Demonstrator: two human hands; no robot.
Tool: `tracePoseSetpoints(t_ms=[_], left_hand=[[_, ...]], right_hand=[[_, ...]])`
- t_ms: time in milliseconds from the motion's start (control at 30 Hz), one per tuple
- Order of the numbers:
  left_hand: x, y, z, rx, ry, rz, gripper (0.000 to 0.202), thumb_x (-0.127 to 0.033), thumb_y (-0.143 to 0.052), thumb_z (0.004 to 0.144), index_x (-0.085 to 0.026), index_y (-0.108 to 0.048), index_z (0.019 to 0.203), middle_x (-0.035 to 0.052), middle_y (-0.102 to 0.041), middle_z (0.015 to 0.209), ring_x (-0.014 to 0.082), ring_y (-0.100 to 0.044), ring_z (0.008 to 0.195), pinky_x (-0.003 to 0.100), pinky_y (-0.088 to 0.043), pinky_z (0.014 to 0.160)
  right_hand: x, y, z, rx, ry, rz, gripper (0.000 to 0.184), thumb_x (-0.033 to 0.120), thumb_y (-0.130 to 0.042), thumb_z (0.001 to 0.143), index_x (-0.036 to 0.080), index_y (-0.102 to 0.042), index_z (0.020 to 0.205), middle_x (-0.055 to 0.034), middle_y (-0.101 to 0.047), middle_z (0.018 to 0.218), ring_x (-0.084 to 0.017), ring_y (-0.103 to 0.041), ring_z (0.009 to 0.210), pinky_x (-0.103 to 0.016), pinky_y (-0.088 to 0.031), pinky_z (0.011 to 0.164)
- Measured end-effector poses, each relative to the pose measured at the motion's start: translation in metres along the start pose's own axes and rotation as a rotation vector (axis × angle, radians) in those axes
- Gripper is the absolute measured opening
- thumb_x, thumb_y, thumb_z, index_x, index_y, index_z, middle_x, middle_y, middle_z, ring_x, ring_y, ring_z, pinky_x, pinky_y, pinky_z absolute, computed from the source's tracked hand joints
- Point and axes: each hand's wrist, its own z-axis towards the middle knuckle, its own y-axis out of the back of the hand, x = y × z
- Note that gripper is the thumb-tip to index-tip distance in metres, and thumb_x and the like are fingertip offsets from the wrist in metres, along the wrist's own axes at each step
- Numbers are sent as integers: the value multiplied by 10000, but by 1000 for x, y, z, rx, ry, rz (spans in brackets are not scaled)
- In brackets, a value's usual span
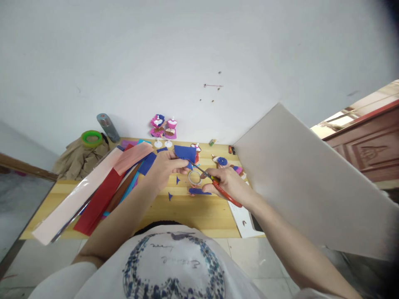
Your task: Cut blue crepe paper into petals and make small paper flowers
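My left hand (168,165) pinches a piece of dark blue crepe paper (185,153), held up over the wooden table. In my right hand (229,181) are scissors (220,187) with red handles. Their blades reach the lower edge of the blue paper, close to my left fingertips; whether they are cutting into it I cannot tell. Below my hands lie a roll of tape (195,177), a strip of blue paper (199,191) and small blue scraps (170,196). A small figure with a red part (197,157) is partly hidden behind the paper.
Long crepe paper strips, among them a red one (96,207) and a pale pink one (75,197), cover the table's left. Small dressed stands (158,124) and a flask (108,126) stand along the wall. A grey board (299,174) rises at the right.
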Motion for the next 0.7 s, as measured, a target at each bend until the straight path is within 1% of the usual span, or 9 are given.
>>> tracePoseSetpoints(t_ms=[133, 333, 533, 700], left_hand=[[1, 1, 0, 7, 5, 9, 77, -207, -731, 566, -148, -713, 611, 27, -670, 602, 123, -601, 585, 253, -507, 624], [4, 2, 2, 22, 2, 16, 67, -204, -723, 573, -155, -719, 619, 25, -669, 618, 121, -591, 589, 253, -501, 622], [7, 4, 3, 29, 7, 2, 67, -205, -735, 569, -156, -716, 612, 27, -668, 613, 125, -587, 579, 271, -504, 628], [8, 7, 3, 47, -3, -7, 82, -211, -744, 561, -157, -721, 618, 20, -664, 597, 120, -575, 548, 265, -495, 600]], right_hand=[[-2, -1, -1, 10, 3, 15, 568, 677, -573, 831, 133, -693, 719, 28, -437, 456, -102, -322, 445, -244, -286, 494], [-2, 1, 0, 29, -26, 53, 610, 717, -579, 794, 131, -654, 640, 50, -350, 463, -90, -272, 461, -235, -255, 473], [-4, 0, 1, 50, -33, 98, 583, 690, -597, 801, 128, -655, 656, 45, -392, 475, -83, -279, 459, -233, -249, 472], [-3, 2, 0, 60, 1, 93, 504, 614, -634, 819, 149, -621, 623, 42, -412, 492, -89, -304, 473, -236, -243, 477]])
